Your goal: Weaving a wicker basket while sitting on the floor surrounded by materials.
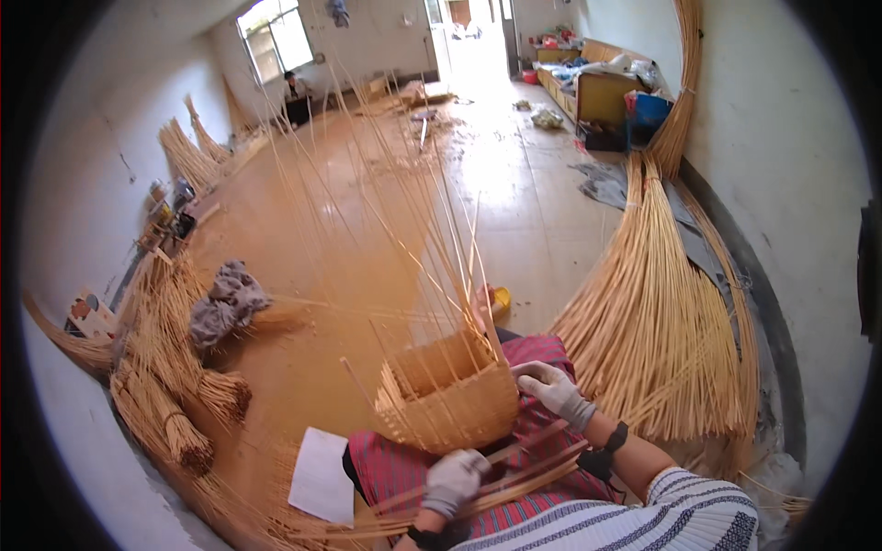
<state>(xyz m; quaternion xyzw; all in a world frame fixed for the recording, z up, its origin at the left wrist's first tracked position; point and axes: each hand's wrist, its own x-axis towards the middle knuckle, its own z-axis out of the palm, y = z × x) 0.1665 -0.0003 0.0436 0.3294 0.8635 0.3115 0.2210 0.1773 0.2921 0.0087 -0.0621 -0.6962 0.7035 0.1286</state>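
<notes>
In the head view, on a lap draped in red-striped cloth [386, 468]: part-woven tan basket [459, 409], tilted, with long thin stakes [450, 262] fanning up across the room. At its right edge, right hand [554, 390], white-gloved, fingers bent against the weave; cannot tell if pinching a strand. Below the near wall, left hand [455, 482], also gloved, curled beside loose strands [542, 468] across the lap; cannot tell if clenched on any.

Underfoot, smooth tan floor [349, 248], glossy toward the bright doorway [473, 55], littered with scraps farther off. Left: tied bundles of rods [165, 376], a crumpled grey cloth [228, 303], nearer in a white sheet [322, 477]. Right: a broad sheaf [657, 340] spread along the pale wall [808, 230]. Behind, a cluttered wooden seat [602, 101]. Far left, a window [274, 41], with another person [296, 96] below.
</notes>
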